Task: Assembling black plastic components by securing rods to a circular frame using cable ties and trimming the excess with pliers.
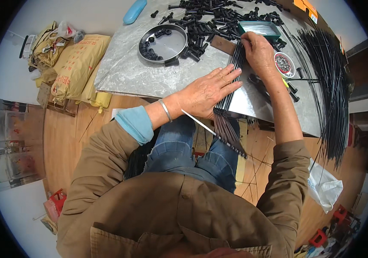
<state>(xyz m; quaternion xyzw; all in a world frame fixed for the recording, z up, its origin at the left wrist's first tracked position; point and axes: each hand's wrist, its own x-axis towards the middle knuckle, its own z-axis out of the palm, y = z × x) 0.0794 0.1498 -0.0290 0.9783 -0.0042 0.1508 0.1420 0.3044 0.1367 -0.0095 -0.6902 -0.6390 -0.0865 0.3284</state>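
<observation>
My left hand point(212, 92) lies flat with its fingers stretched across a row of thin black rods point(225, 101), which look like umbrella ribs. Their near ends fan out over my lap and end along a pale stick point(201, 124). At the far end of the row, my right hand point(259, 49) is closed in a pinch beside the green box point(274, 38) of thin silvery wires. What its fingertips hold is hidden. By its wrist stands a white bowl point(294, 71) with small metal pieces.
Black plastic parts point(209, 26) lie heaped at the back of the grey marbled table point(123, 77). A round tray point(171, 58) holds several black pieces. Long black rods point(332, 94) overhang the right edge. Stuffed sacks point(78, 64) stand at left, and a white bag point(328, 191) lies at right.
</observation>
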